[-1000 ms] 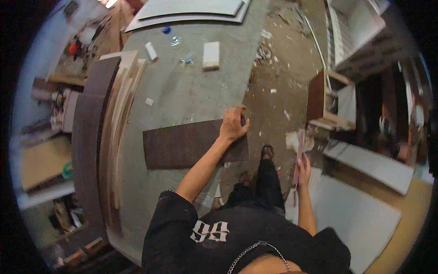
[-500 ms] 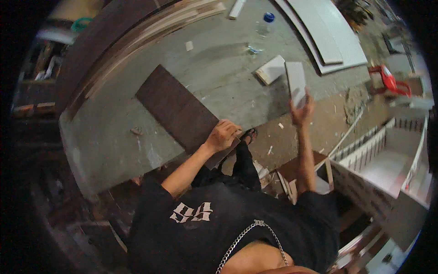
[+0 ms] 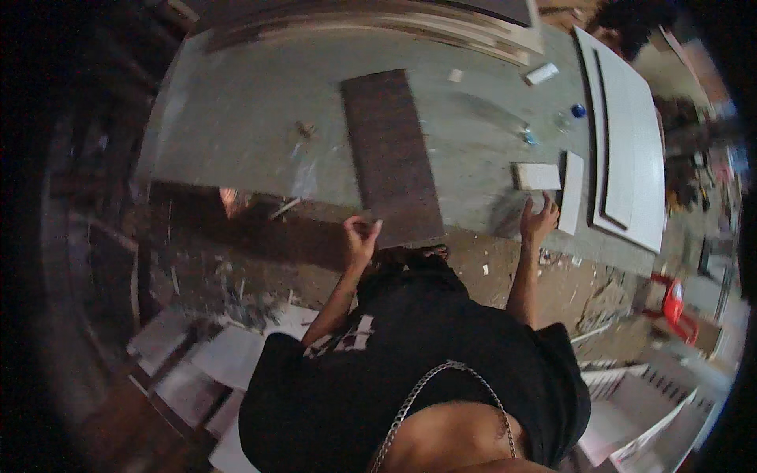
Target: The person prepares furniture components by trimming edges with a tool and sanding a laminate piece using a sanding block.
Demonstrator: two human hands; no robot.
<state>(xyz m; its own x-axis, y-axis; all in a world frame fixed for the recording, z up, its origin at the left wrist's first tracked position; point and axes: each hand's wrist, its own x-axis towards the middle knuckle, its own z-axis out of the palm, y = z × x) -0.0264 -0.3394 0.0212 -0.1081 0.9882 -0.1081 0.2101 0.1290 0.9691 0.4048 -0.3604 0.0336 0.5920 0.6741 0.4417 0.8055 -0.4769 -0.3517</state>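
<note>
A dark brown board (image 3: 392, 158) lies on the grey-green worktable, its near end reaching the front edge. Beside its near left corner is my left hand (image 3: 360, 243), with thumb and fingers curled into a pinch; anything between the fingertips is too small to make out. My right hand (image 3: 538, 221) has its fingers apart, just at the near end of a narrow white strip (image 3: 571, 193). Whether a fingertip touches that strip I cannot tell. A short white block (image 3: 537, 176) with a bare wood-coloured end lies just beyond those fingers.
Large white panels (image 3: 637, 150) are stacked at the table's right. Long boards (image 3: 378, 22) run along the far side. A small white piece (image 3: 542, 74) and a clear bottle with a blue cap (image 3: 578, 111) lie nearby. On the floor are a red object (image 3: 674, 307) and a white crate (image 3: 643, 406).
My right hand has let go of the white strip, which now lies beside the white block. My left hand has come off the brown board's edge. The whole view has turned.
</note>
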